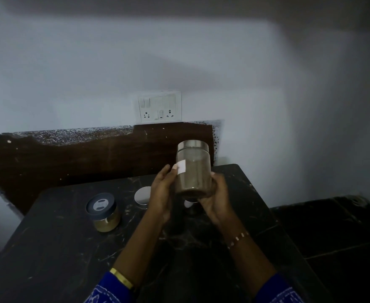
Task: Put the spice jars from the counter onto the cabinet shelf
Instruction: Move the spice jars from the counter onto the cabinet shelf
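Both hands are up over the dark marble counter (pixel 55 248), holding a clear spice jar (pixel 193 171) full of brownish powder, steel lid on top and tilted a little: the right hand (pixel 216 197) cups it from below and behind with curled fingers, while the left hand (pixel 163 191) steadies its side, thumb against the small white label. Down on the counter, left of the arms, a shorter jar with a dark lid (pixel 104 212) stands alone, and a steel-lidded jar (pixel 143 197) sits just behind the left hand, below the switch plate (pixel 159 106).
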A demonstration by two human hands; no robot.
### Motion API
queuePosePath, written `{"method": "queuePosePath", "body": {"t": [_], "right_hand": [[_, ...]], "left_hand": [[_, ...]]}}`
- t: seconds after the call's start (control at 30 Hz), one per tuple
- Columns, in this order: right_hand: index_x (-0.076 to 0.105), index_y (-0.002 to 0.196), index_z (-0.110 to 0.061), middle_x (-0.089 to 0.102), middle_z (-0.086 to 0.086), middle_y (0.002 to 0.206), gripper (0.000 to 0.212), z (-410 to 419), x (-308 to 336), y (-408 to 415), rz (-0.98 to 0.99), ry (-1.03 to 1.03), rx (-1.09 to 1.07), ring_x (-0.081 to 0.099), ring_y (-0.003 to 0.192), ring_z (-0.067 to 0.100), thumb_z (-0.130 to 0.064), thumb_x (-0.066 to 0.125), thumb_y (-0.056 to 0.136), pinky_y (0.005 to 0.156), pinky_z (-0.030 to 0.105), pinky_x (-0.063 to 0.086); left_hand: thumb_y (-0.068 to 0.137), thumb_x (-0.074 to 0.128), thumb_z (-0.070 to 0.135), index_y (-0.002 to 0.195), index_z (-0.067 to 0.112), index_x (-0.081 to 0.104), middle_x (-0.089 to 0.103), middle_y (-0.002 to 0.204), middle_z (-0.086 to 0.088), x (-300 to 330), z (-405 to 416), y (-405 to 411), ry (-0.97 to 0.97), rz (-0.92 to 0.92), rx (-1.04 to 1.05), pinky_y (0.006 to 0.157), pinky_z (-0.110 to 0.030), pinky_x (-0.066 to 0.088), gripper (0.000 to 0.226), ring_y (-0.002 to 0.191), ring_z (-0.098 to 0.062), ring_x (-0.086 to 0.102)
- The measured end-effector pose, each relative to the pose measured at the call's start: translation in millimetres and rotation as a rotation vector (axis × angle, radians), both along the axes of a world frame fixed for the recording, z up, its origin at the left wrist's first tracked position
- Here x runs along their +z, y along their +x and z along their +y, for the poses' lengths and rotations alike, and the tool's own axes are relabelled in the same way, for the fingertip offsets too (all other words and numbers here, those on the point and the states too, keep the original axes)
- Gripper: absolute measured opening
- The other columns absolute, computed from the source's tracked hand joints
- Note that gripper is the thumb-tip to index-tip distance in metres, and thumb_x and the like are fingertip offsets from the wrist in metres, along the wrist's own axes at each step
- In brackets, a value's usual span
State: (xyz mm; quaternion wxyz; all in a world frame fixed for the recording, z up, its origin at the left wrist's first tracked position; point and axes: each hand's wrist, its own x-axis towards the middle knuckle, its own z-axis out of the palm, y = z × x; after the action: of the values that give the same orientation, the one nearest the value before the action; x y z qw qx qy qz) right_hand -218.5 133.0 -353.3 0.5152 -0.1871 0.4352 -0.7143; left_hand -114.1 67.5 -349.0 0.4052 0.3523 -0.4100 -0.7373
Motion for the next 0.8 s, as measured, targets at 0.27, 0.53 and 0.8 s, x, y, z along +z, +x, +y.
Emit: {"method": "queuePosePath", "body": {"t": [0.27, 0.53, 0.8], "right_hand": [[0.055, 0.115, -0.006, 0.06, 0.02, 0.114, 0.029, -13.1, 3.2, -4.3, 0.567, 0.188, -0.233, 0.06, 0.1, 0.034, -0.021, 0.036, 0.099, 0.072, 0.027, 0.047], [0.051, 0.12, -0.019, 0.062, 0.002, 0.109, 0.026, -2.1, 1.2, 2.2, 0.369, 0.019, -0.094, 0.063, 0.099, 0.017, -0.026, 0.047, 0.095, 0.078, 0.029, 0.055], [0.058, 0.104, -0.023, 0.064, 0.01, 0.113, 0.019, -1.0, 3.8, -1.3, 0.241, -0.097, -0.083, 0.062, 0.106, 0.025, -0.025, 0.04, 0.097, 0.081, 0.035, 0.055]], "left_hand": [[0.093, 0.043, 0.034, 0.119, 0.01, 0.05, 0.063, 0.111, -0.012, 6.8, -1.1, 5.1, 0.053, -0.003, -0.204, 0.072, -0.027, 0.052, 0.035, 0.097, -0.02, 0.063], [0.092, 0.049, 0.024, 0.129, 0.011, 0.051, 0.062, 0.122, -0.012, 14.5, 4.1, -5.2, -0.146, -0.03, -0.074, 0.084, -0.033, 0.056, 0.039, 0.107, -0.022, 0.062], [0.096, 0.04, 0.015, 0.132, 0.016, 0.049, 0.06, 0.126, -0.008, 20.2, 7.4, -3.2, -0.167, 0.011, -0.015, 0.092, -0.036, 0.05, 0.037, 0.112, -0.021, 0.059]]}}
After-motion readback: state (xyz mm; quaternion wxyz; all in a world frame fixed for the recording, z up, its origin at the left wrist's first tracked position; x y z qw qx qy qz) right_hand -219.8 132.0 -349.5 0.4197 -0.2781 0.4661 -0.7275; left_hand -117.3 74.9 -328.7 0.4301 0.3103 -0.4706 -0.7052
